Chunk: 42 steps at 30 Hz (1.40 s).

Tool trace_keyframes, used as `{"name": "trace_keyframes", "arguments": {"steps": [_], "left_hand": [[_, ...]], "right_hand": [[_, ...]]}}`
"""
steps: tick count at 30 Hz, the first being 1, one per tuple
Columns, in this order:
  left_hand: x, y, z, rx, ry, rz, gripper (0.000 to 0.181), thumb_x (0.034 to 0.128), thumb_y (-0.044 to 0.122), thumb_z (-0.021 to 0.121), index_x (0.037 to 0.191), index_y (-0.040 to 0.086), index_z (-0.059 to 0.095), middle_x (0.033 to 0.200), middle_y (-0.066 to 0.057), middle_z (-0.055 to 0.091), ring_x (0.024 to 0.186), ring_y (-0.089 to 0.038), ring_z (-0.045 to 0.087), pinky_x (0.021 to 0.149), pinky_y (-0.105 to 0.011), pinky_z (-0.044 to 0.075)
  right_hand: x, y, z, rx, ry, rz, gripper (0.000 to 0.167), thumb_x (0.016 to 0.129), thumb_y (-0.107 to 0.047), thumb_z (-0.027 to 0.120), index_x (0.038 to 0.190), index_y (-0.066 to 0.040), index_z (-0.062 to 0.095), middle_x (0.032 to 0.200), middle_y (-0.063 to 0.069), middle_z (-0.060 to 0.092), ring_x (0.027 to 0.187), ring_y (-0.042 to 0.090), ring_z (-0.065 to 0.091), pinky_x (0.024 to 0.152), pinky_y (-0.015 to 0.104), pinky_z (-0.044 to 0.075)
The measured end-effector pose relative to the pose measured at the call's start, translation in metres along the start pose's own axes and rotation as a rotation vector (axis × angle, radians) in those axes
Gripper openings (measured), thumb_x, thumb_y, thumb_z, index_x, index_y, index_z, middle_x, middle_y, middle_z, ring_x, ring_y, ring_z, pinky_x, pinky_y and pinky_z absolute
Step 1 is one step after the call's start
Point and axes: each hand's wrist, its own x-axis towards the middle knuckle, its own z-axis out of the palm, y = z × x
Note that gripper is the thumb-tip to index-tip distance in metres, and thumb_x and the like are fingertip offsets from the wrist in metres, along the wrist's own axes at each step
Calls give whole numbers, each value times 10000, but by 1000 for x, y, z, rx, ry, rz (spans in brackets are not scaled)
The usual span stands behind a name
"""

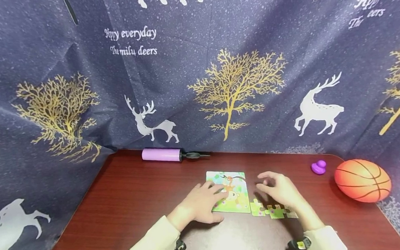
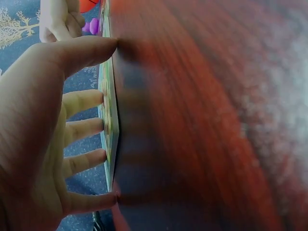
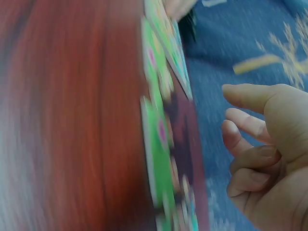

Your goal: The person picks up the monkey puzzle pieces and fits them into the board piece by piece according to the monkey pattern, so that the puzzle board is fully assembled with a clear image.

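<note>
A jigsaw puzzle board [image 1: 241, 204] with a cartoon animal picture lies flat on the table. My left hand [image 1: 202, 203] rests at its left side, fingers spread over the picture; in the left wrist view the fingertips touch the board [image 2: 111, 144] and the thumb reaches the table. To the right of the board, my right hand [image 1: 284, 192] hovers with loosely bent fingers and nothing between them. Below that hand several green jigsaw pieces [image 1: 276, 213] lie in a row, partly hidden by the wrist. In the right wrist view these pieces [image 3: 155, 144] look blurred.
A purple hand pump [image 1: 162, 154] lies along the table's back edge. At the right stand a purple rubber duck [image 1: 318, 167] and an orange basketball [image 1: 363, 180]. A dark blue curtain [image 1: 175, 76] with deer and trees hangs behind the brown table [image 1: 122, 208].
</note>
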Motion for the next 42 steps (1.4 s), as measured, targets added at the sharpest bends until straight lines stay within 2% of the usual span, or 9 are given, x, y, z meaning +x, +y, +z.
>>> {"name": "trace_keyframes", "arguments": {"steps": [7, 12, 17, 21, 24, 28, 32, 35, 42], "left_hand": [[10, -4, 6, -4, 31, 35, 599, 860, 638, 696, 1364, 327, 608, 1578, 0, 464, 1443, -267, 423, 1142, -529, 383], [15, -6, 6, 4, 20, 47, 714, 873, 655, 674, 1496, 330, 541, 1566, 11, 471, 1431, -255, 432, 1145, -470, 392], [15, -8, 1, 10, 20, 56, 759, 881, 657, 658, 1544, 316, 514, 1528, 11, 504, 1397, -247, 464, 1122, -439, 421], [17, -10, -1, 10, 25, 53, 762, 883, 643, 654, 1552, 311, 510, 1501, 29, 526, 1378, -225, 480, 1098, -417, 442], [18, -10, 0, 11, 14, 50, 781, 884, 647, 649, 1568, 307, 489, 1511, 40, 516, 1382, -211, 470, 1101, -408, 438], [20, -10, 0, 19, 13, 53, 781, 876, 660, 653, 1556, 305, 508, 1520, 35, 507, 1380, -216, 466, 1117, -433, 415], [20, -12, 2, 24, 12, 48, 747, 873, 678, 654, 1525, 330, 546, 1560, 14, 480, 1423, -288, 436, 1143, -553, 366], [21, -12, 2, -20, -4, 34, 744, 872, 676, 666, 1524, 338, 547, 1613, 0, 425, 1475, -346, 370, 1151, -616, 332], [19, -13, 2, -88, -24, 13, 765, 865, 679, 678, 1542, 358, 520, 1645, 21, 377, 1511, -329, 312, 1156, -565, 349]], "right_hand": [[-17, 44, -39, -95, 81, 60, 363, 913, -305, 807, 1173, -60, 741, 900, 10, 712, 838, 174, 670, 733, 380, 510], [-30, 60, -50, -185, 20, 179, 494, 873, -446, 822, 1141, -42, 731, 910, 24, 719, 851, 218, 676, 751, 436, 514], [-34, 51, -48, -257, -41, 326, 783, 765, -708, 796, 1156, -38, 694, 960, 56, 714, 902, 285, 681, 733, 497, 520], [-33, 42, -44, -302, -31, 381, 881, 706, -785, 780, 1155, -33, 683, 997, 119, 726, 902, 366, 681, 670, 532, 514], [-33, 40, -42, -313, -38, 402, 855, 706, -779, 784, 1134, -44, 693, 1021, 133, 732, 906, 386, 679, 670, 550, 514], [-30, 38, -41, -291, -59, 416, 782, 722, -740, 801, 1103, -64, 708, 987, 73, 743, 911, 362, 676, 683, 551, 512], [-28, 37, -41, -274, -78, 404, 769, 737, -716, 808, 1105, -49, 705, 976, 59, 737, 917, 343, 674, 697, 555, 513], [-27, 37, -41, -268, -88, 399, 777, 749, -701, 810, 1119, -27, 700, 985, 72, 723, 921, 327, 670, 717, 549, 517], [-27, 36, -40, -197, -86, 401, 759, 771, -592, 855, 1149, 27, 631, 827, -15, 731, 875, 254, 685, 724, 466, 504]]}}
